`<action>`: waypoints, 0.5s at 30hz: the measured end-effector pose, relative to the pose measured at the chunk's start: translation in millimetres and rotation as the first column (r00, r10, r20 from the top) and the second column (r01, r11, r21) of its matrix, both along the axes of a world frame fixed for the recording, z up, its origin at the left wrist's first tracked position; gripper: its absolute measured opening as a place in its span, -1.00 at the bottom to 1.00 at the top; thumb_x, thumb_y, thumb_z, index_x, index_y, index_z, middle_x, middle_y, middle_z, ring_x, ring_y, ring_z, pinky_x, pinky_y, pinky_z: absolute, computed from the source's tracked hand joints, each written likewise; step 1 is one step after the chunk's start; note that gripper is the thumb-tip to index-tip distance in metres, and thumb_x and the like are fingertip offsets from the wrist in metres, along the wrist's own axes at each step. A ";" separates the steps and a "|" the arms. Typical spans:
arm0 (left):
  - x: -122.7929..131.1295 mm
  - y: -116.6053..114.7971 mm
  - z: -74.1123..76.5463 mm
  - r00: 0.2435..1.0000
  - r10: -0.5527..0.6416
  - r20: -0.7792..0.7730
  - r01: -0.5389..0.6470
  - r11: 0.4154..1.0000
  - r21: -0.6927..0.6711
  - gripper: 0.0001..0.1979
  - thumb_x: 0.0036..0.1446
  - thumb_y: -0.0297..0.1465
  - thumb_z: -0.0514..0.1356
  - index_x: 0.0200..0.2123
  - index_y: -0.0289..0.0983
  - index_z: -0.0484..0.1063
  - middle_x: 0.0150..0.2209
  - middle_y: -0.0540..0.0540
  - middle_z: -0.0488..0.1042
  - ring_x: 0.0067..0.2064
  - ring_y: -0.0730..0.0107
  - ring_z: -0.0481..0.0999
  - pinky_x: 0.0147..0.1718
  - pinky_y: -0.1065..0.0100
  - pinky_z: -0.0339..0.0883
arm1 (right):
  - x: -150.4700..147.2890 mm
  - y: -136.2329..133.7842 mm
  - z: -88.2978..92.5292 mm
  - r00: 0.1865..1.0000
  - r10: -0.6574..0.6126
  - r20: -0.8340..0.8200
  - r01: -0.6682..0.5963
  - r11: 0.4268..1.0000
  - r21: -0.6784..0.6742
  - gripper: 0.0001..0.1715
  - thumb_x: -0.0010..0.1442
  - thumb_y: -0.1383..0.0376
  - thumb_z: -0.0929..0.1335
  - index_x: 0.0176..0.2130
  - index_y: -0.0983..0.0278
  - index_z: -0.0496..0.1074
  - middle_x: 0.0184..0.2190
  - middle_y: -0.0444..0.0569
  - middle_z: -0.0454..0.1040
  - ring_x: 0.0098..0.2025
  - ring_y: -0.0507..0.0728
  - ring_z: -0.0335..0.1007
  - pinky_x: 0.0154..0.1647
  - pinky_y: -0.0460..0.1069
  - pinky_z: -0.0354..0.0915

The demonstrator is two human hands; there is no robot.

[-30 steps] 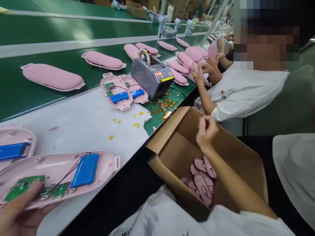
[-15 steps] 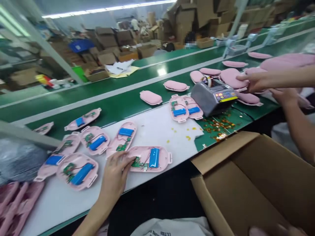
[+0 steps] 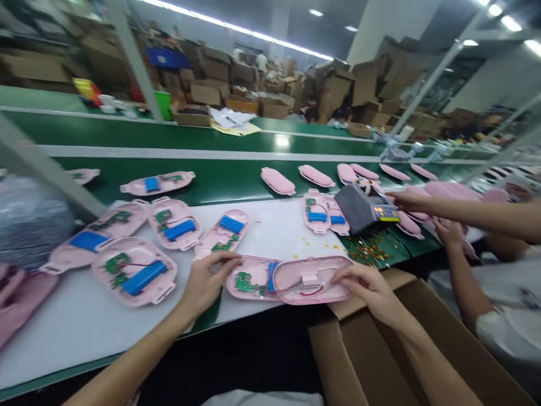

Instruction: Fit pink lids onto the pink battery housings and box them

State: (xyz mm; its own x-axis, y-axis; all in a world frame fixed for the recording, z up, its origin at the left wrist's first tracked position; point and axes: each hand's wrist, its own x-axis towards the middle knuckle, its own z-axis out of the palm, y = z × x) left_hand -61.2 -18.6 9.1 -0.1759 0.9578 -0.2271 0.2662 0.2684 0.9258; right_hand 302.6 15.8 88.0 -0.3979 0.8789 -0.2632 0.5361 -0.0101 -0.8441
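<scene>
Gripping pink cover shell (image 3: 310, 280) in my right hand (image 3: 367, 285), just beyond cardboard box (image 3: 380, 349), itself cut off below; cover hid battery end of base shell (image 3: 249, 279). My left hand (image 3: 207, 282) clasped its other end.

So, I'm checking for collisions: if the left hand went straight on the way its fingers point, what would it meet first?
Probably the open pink shell with the green board, right before the left hand; whether they touch is unclear. Behind it lies the pink cover in the right hand.
</scene>
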 end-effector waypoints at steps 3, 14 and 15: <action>0.5 -10.7 3.7 0.997 0.031 0.072 -0.034 0.999 0.037 -0.77 0.15 -0.18 0.22 -0.27 -0.22 0.54 -0.34 -0.05 0.57 -0.31 0.31 0.54 -0.29 0.35 0.39 | -60.8 36.6 -36.7 0.983 0.015 -0.184 -0.011 1.000 0.026 -0.74 0.12 0.16 0.39 -0.18 0.19 0.46 -0.24 -0.03 0.48 -0.15 0.18 0.38 -0.13 0.05 0.34; 8.4 -27.1 -1.5 0.979 0.168 -0.116 -0.105 0.902 0.419 -0.87 0.20 -0.34 0.20 -0.26 -0.12 0.58 -0.14 -0.11 0.28 -0.11 0.31 0.39 -0.13 0.25 0.38 | -136.6 27.7 -58.4 0.921 -0.195 -0.337 0.245 0.963 0.110 -0.49 0.14 0.17 0.40 0.07 0.20 0.34 0.09 0.08 0.36 0.15 0.25 0.26 0.20 0.23 0.16; 10.3 -26.3 -4.3 0.969 0.226 -0.104 -0.158 0.880 0.447 -0.88 0.19 -0.35 0.21 -0.27 -0.13 0.58 -0.12 -0.11 0.28 -0.10 0.31 0.39 -0.11 0.23 0.38 | -138.5 24.0 -60.9 0.913 -0.208 -0.352 0.257 0.961 0.099 -0.48 0.13 0.17 0.41 0.07 0.20 0.34 0.07 0.08 0.37 0.14 0.25 0.28 0.18 0.22 0.19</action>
